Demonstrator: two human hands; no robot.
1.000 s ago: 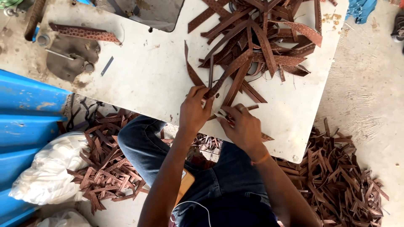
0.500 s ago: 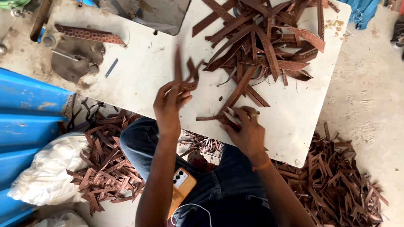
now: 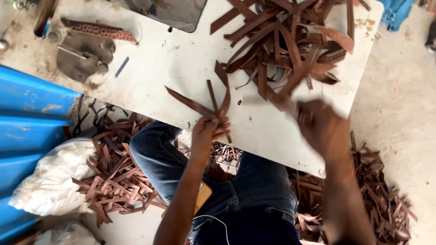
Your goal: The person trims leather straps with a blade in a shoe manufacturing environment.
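Note:
My left hand [image 3: 206, 134] is closed on a fanned bunch of brown leather strips [image 3: 213, 97], held upright over the near part of the white table [image 3: 168, 68]. My right hand [image 3: 324, 129] is blurred with motion at the table's right front, just below a big heap of brown strips [image 3: 286, 41]. A blurred strip [image 3: 293, 86] reaches from that hand up toward the heap; I cannot tell whether the fingers grip it.
Piles of brown offcuts lie on the floor to the left [image 3: 116, 177] and right [image 3: 377, 199] of my legs. A blue barrel [image 3: 27, 118] and a white sack [image 3: 50, 179] stand at the left. A dark metal tool [image 3: 84, 54] and a patterned strip [image 3: 97, 29] lie on the table's far left.
My left hand has lifted a bunch of strips off the table and now holds them fanned upright. My right hand has swung out to the right toward the heap.

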